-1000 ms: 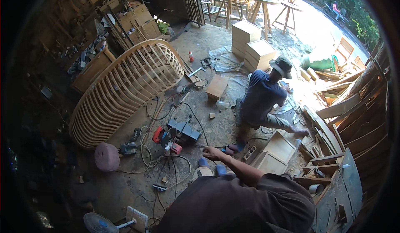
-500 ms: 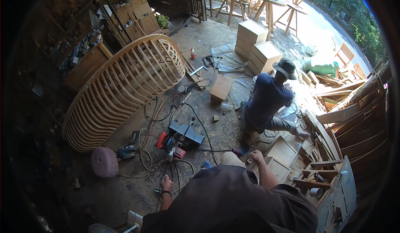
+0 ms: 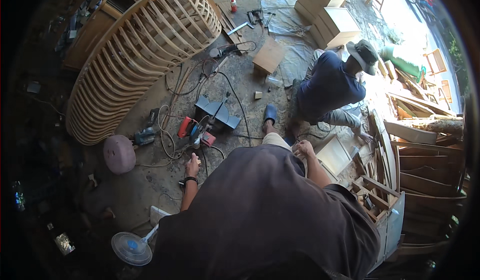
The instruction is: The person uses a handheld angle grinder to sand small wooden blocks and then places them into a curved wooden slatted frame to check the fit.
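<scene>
My left hand (image 3: 192,166), with a dark band at its wrist, is low on the left side of my body. Its fingers are closed around a small pale piece (image 3: 199,162) that looks like wood. Just beyond it stands a mitre saw (image 3: 218,112) with a grey-blue base and red parts. My right hand (image 3: 303,149) is in front of my right side with its fingers curled together. What it holds, if anything, is too small to make out. Beside it lies a pale wooden drawer or box (image 3: 334,155).
A large slatted wooden frame (image 3: 145,60) fills the left. Cords (image 3: 172,145) cross the floor near a power tool (image 3: 145,136) and a pinkish stool (image 3: 119,154). A co-worker (image 3: 330,87) sits ahead on the right. Wooden cabinets (image 3: 334,27), scrap wood (image 3: 420,102) and a fan (image 3: 132,248) stand around.
My body has moved forward, and a foot in a blue clog now shows ahead. My left hand has risen toward the saw. My right hand stays closed; the co-worker leans further right.
</scene>
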A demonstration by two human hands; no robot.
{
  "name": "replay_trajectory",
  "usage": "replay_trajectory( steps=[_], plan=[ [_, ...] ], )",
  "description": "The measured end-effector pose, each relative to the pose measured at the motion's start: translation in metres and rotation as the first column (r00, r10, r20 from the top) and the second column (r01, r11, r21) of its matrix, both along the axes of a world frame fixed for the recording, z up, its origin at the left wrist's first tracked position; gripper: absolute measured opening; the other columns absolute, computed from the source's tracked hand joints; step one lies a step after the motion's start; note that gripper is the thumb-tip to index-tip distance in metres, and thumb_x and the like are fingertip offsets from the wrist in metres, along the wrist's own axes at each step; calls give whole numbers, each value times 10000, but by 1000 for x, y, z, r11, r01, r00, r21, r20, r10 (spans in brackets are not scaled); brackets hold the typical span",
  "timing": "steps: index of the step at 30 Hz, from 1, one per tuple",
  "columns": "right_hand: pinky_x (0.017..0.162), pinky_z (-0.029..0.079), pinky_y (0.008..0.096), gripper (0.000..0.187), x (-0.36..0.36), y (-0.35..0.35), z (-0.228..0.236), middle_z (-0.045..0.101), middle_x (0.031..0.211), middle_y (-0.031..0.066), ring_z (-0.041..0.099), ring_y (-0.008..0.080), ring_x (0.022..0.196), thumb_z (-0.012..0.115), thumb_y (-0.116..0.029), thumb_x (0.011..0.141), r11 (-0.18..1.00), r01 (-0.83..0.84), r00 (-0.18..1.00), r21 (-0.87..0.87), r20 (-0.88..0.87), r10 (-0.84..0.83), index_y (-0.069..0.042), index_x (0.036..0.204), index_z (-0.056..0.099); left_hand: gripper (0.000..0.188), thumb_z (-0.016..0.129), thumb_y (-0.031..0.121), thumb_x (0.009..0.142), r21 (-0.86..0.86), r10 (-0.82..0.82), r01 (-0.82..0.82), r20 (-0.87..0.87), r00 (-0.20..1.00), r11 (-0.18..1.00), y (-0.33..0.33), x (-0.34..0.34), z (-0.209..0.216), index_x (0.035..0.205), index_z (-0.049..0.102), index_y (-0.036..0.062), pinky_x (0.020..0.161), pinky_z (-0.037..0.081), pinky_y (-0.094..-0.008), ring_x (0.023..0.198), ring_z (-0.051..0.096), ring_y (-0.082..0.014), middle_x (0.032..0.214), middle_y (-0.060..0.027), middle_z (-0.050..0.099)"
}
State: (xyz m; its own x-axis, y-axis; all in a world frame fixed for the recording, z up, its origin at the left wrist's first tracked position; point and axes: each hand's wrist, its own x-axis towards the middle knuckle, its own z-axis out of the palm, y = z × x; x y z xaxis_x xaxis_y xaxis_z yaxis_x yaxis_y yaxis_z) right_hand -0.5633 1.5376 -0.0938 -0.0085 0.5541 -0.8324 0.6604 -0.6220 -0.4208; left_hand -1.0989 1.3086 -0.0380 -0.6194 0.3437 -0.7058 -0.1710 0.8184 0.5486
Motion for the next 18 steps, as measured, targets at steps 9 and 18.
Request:
replay_trajectory(
  steps=[9, 18],
  plan=[
    [467, 486, 316, 245, 6, 199, -22, 600, 713, 60, 597, 169, 554, 656, -191, 918, 968, 210, 961, 135, -210, -179, 20, 1041, 647, 262, 605, 271, 892, 36, -85, 82, 100, 991, 996, 159, 49, 6, 790, 655, 35, 504, 450, -277, 566, 579, -101, 675, -16, 609],
    [530, 515, 298, 302, -69, 387, 16, 675, 818, 80, 662, 171, 645, 654, -242, 948, 956, 40, 970, 291, -240, 33, 12, 1112, 663, 453, 577, 450, 1023, 372, 94, -96, 24, 995, 923, 333, 33, 19, 1042, 664, 6, 608, 507, -250, 670, 586, -101, 835, -4, 611]
  ],
)
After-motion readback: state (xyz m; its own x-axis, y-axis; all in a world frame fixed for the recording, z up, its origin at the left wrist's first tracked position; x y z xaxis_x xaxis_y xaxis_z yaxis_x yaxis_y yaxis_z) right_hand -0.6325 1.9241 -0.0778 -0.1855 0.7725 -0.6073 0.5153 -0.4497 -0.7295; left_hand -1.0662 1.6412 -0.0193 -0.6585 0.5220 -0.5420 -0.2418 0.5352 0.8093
